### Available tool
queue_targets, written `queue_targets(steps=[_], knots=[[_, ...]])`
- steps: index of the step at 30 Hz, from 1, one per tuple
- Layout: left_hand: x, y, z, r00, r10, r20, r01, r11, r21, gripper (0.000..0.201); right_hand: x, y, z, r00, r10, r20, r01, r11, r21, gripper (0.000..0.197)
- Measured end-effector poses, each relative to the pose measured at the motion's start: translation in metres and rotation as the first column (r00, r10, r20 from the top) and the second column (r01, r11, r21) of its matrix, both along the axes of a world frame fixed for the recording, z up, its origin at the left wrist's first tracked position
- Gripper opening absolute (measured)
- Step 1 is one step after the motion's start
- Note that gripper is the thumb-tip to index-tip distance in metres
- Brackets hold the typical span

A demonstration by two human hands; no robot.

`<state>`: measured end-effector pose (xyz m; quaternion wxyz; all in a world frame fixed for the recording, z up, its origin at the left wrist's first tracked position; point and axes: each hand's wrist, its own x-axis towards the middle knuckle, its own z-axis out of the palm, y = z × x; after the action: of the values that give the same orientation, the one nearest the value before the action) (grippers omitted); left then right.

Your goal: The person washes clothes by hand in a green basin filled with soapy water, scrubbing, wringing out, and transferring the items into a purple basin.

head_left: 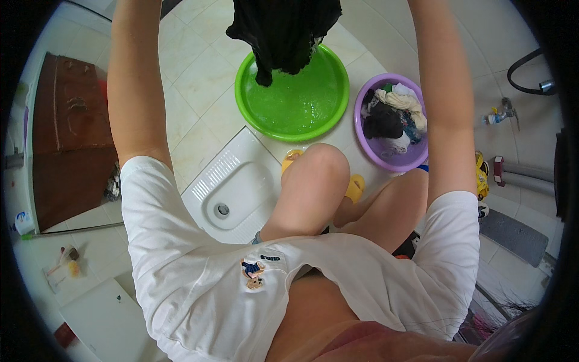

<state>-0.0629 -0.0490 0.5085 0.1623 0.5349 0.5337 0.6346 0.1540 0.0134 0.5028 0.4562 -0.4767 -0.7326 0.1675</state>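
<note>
A wet-looking black garment (286, 33) hangs in front of me at the top of the head view, over a round green basin (292, 136) with water in it. Both of my bare forearms reach up past the upper edge on either side of it. My left and right hands lie outside the picture, so their grip on the cloth is hidden. Right of the green basin, a purple basin (375, 155) holds a pile of clothes (383, 120) in black, cream, white and patterned fabric.
A white squat toilet (241, 181) is set in the tiled floor just left of my knees. My feet wear yellow slippers (355, 188). On the right wall are a tap (503, 113) and a black hose (515, 69). A brown panel (72, 133) stands at the left.
</note>
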Motion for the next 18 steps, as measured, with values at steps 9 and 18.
queue_targets(steps=[9, 18], knots=[[-0.014, 0.028, -0.274, 0.844, 0.032, -0.536, -0.087, 0.993, -0.078, 0.014, 0.01, 0.073, -0.252, 0.974, 0.191, 0.124, -0.124, 0.901, -0.415, 0.013], [0.049, -0.064, -0.557, 0.855, -0.246, -0.457, -0.123, 0.76, -0.638, 0.025, 0.015, -0.051, -0.546, 0.767, 0.44, 0.467, -0.223, 0.865, -0.449, 0.023]])
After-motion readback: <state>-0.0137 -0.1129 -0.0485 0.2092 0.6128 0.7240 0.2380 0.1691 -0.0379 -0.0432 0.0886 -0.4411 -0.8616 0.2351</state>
